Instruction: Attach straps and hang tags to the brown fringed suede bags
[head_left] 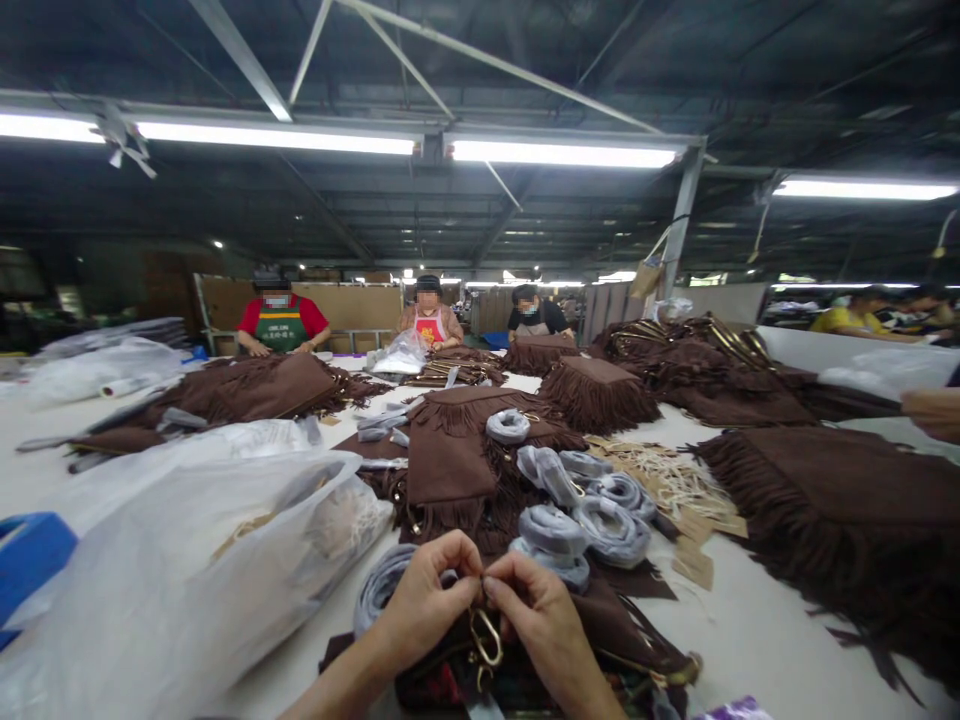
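My left hand [439,590] and my right hand [536,610] meet fingertip to fingertip in front of me. Both are closed in a pinch, on something too small and hidden to name. Just below the fingers a gold-coloured snap hook [486,638] hangs; whether it is joined to what they pinch, I cannot tell. Beneath my hands lies a dark brown bag [637,635] with a zipped edge, partly covered by my wrists. Close to my left hand is a coiled strap [379,585] in grey wrapping. Several more wrapped strap coils [611,530] lie beyond my right hand.
Large translucent plastic bags [195,570] fill the left side, near a blue object [30,565]. Brown fringed bags [450,465] are heaped ahead, with another stack [840,500] at right. Cord tags [690,480] lie between. Three co-workers [281,325] are across the table.
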